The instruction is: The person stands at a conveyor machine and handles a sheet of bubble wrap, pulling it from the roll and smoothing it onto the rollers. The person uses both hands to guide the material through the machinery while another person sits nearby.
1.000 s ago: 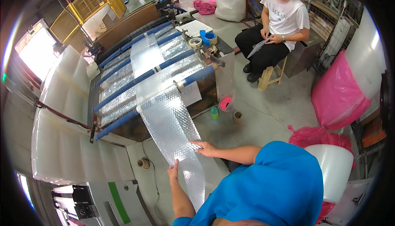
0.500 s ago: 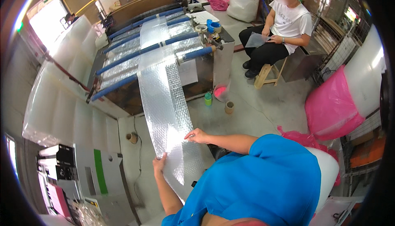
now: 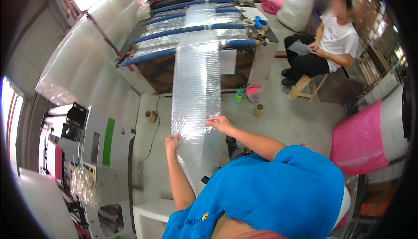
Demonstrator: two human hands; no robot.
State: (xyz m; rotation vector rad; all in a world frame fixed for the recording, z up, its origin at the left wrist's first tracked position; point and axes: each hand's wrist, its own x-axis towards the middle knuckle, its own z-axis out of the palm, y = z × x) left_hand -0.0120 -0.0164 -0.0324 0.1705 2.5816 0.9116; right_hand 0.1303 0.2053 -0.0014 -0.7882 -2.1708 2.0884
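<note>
A long strip of clear bubble wrap (image 3: 196,86) runs from a machine with blue rollers (image 3: 152,57) down toward my body. My left hand (image 3: 172,143) is closed on the strip's left edge, its thumb lying on top. A bit farther up, my right hand (image 3: 221,125) pinches the strip near its right edge, fingertips on the film. Between the two hands the sheet is stretched fairly flat and shines with glare. Its near end narrows and passes out of sight beside my blue shirt.
A person in a white shirt (image 3: 339,41) sits on a wooden stool (image 3: 305,87), holding a clear bag. Cardboard tubes (image 3: 258,109), a green bottle (image 3: 239,96) and a pink-filled container (image 3: 254,92) stand on the floor. Wrapped rolls (image 3: 93,47) line the left; a pink-covered roll (image 3: 357,139) is right.
The view has turned, so the strip now runs straighter up the picture and the machine appears farther right. Both hands stay at the strip's edges.
</note>
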